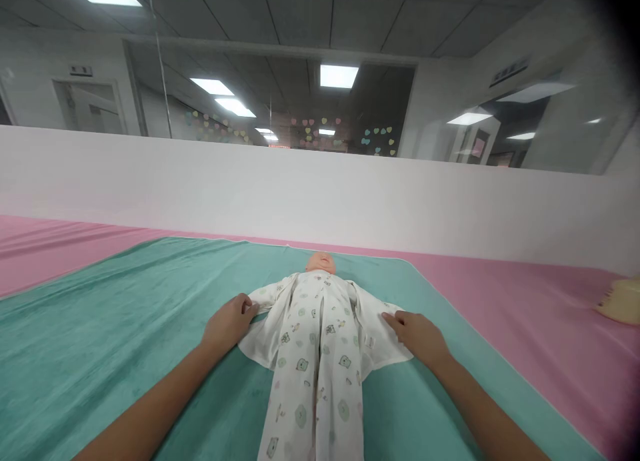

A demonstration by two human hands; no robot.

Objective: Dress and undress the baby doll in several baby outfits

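A baby doll (321,262) lies on its back on a teal blanket (165,294), its head at the far end. Over its body and legs spreads a white baby gown (315,341) printed with small animals and leaves, its front edges meeting along the middle. At the left sleeve end, my left hand (231,324) is closed, with thumb and fingers pinching the cuff. On the other side, my right hand (419,334) has its curled fingers on the edge of the outspread right sleeve. The doll's own hands are hidden from view.
Pink sheeting (525,314) shows on both sides beyond the blanket. A low white wall (300,194) stands behind it, with glass panels above. At the far right edge sits a pale yellow object (623,301), partly cut off.
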